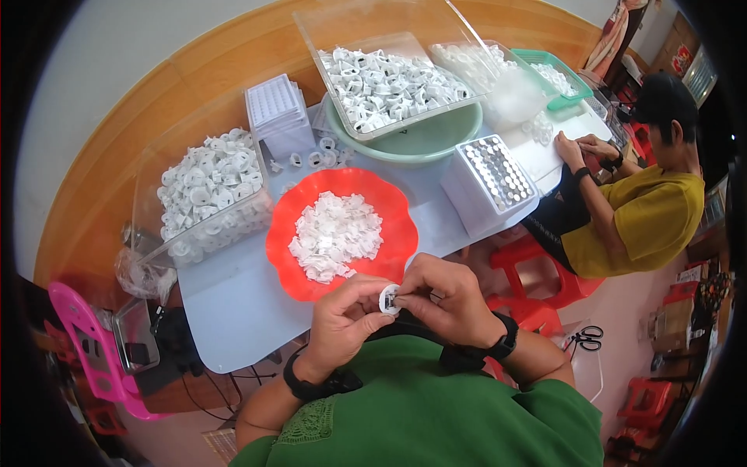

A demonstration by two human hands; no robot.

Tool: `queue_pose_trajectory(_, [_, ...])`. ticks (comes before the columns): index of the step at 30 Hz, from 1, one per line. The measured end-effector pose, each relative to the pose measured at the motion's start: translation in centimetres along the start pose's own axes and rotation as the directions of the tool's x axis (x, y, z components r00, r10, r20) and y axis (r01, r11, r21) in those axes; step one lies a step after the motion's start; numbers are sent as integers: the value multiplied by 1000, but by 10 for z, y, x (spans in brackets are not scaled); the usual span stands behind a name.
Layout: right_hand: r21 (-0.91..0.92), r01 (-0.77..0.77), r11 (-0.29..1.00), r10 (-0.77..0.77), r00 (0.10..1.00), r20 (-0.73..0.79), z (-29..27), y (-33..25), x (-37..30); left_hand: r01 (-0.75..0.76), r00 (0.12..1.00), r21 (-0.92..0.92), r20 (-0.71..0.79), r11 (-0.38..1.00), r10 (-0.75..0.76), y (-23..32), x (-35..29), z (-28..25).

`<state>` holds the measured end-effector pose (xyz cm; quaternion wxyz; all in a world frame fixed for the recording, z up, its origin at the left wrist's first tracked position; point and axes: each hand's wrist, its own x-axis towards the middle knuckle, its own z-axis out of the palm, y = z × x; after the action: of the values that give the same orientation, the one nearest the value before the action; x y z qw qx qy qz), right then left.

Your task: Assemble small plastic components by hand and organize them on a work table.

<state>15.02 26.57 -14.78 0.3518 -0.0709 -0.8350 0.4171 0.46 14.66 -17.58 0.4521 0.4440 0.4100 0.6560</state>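
Just past the near edge of the table, a small round white plastic part is pinched between the thumb and fingers of my left hand. Something small and dark shows inside its ring. From the other side, my right hand is closed, thumb and fingertips pressed together against the part; what they grip is hidden. Directly beyond both hands stands a red scalloped bowl, holding a heap of small flat white pieces.
A clear bin of white parts stands left; another clear bin rests on a green basin. White trays are stacked between. A white box holds rows of silvery discs. At right, a person works seated beside red stools.
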Motion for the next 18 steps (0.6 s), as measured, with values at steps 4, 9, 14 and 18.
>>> queue_pose_trajectory(4, [410, -516, 752, 491, 854, 174, -8, -7, 1, -15, 998, 31, 53, 999, 13, -3, 0, -3])
queue_pose_trajectory(9, [577, -577, 578, 541, 800, 258, -7, 4, -7, -4, 1000, 77, 30, 997, 2, -3, 3, 5])
queue_pose_trajectory(14, [498, -458, 737, 464, 878, 120, -28, 2, -14, 51, 999, -30, -2, 998, -51, -1, 7, 9])
queue_pose_trajectory(18, [-223, -239, 945, 165, 938, -305, -75, 24, -21, 118, 985, -36, -126, 992, -121, -7, 5, 1])
